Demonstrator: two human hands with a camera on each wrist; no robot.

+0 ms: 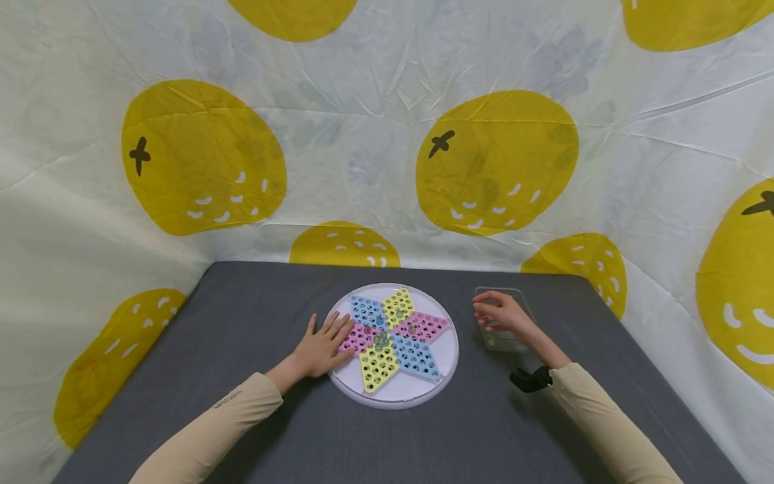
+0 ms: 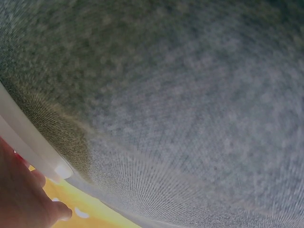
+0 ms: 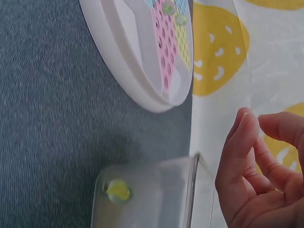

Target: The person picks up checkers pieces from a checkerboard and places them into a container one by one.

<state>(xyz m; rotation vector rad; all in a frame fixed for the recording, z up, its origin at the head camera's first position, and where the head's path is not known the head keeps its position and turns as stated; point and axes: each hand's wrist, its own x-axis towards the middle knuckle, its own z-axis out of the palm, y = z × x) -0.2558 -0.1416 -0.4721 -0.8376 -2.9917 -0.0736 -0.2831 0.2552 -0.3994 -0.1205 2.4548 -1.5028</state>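
Note:
A round white Chinese checkers board (image 1: 444,366) lies on the table, its star points coloured pink, yellow and blue. Several glass marbles (image 1: 381,340) sit around its centre. My left hand (image 1: 318,349) rests on the board's left side, fingers spread over the rim and a pink point. Over a clear plastic box (image 1: 506,346) to the right hovers my right hand (image 1: 503,314). Its fingers are loosely bent, thumb close to the index fingertip, with nothing visible between them. A marble with a yellow-green swirl (image 3: 118,191) lies in a corner of the box in the right wrist view.
Dark grey cloth covers the table (image 1: 417,444). A pale curtain (image 1: 363,148) printed with big yellow fruit hangs behind and on both sides. A black strap (image 1: 530,380) hangs at the right wrist, above the table.

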